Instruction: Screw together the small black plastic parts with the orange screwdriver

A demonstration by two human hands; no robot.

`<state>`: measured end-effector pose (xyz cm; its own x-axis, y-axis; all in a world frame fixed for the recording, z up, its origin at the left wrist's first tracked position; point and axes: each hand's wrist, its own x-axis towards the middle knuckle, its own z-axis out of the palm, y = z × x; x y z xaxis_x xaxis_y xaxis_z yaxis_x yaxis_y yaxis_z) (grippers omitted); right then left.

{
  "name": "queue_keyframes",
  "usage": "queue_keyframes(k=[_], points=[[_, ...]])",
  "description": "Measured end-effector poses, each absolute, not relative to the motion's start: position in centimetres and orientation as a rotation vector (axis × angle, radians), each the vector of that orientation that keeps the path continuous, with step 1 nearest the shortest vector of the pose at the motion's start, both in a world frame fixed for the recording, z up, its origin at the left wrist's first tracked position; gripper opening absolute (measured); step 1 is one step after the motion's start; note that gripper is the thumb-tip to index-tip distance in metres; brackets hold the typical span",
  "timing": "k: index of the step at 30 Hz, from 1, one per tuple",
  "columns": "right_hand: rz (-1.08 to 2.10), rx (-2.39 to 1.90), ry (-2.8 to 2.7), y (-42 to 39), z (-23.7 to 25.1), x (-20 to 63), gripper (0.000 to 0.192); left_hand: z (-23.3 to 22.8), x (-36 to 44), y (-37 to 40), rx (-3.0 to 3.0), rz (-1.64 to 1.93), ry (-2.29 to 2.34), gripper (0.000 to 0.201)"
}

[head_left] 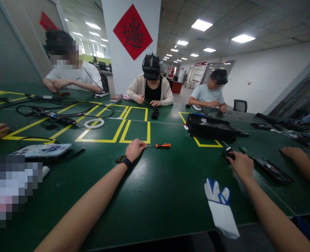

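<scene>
An orange-and-black screwdriver [163, 145] lies on the green table, its thin shaft pointing left. The closed fingers of my left hand [136, 149] are at the tip end of that shaft and appear to pinch it. A dark watch [123, 161] is on my left wrist. Off to the right, my right hand [241, 164] is closed around a small black object [228, 150] whose kind I cannot make out. Between my forearms, nearer the front edge, rests a white work glove [221, 208] with blue trim.
A black bag [209, 126] stands beyond my right hand, beside a dark open device [273, 169]. Yellow tape outlines [135, 141], a white ring [94, 123] and black cables [62, 120] spread across the left. Several people sit around the table; one's hand [294, 154] is at right.
</scene>
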<state>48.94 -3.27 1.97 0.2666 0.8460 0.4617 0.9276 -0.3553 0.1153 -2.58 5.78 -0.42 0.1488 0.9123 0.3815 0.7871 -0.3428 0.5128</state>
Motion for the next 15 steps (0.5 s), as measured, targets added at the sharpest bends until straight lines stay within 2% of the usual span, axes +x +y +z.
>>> queue_keyframes(k=[8, 15], points=[[-0.810, -2.377, -1.556, -2.5, 1.5, 49.1, 0.028, -0.8, -3.0, 6.1, 2.205, 0.981, 1.760, 0.024], [-0.689, -2.413, -1.475, -2.3, 2.8, 48.1, 0.026, -0.7, -2.9, 6.1, 2.186, 0.969, 1.771, 0.023]])
